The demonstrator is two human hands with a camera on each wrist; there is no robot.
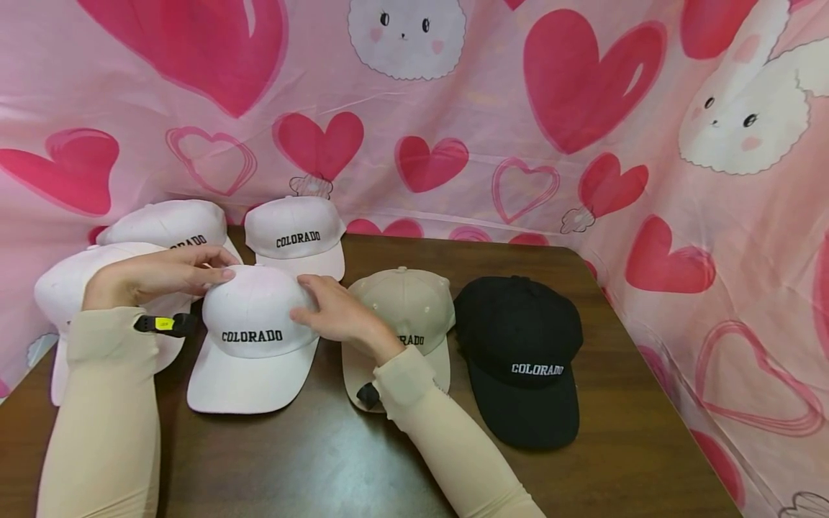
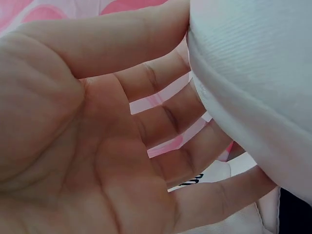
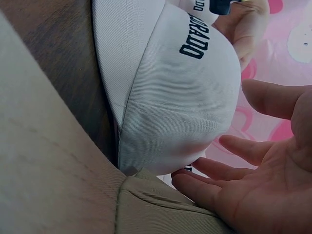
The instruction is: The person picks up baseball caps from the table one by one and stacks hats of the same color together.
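Evidently light, the white fabric cap with dark COLORADO lettering sits on the dark brown wood-grain surface between both hands, its curved brim facing us. We see the left hand at the far left side of the crown, thumb against the cloth, fingers relaxed and apart, their tips passing out of sight behind it. Our right hand is spread at the opposite side, fingertips at or just beside the crown; we cannot tell whether every one touches.

We would expect soft sides that dent under a hard squeeze, a stiffer brim, and a woven cloth that should hardly slip. Nothing looks fragile, so we would take hold low on both sides of the crown, or by the brim.

For room, we find only a narrow strip between it and the tan fabric cap on the right, with the black fabric cap beyond. A white cap on the left crowds the other side, and a white cap behind backs onto the pink heart-printed cloth. Most open space lies ahead of the brim, towards us.
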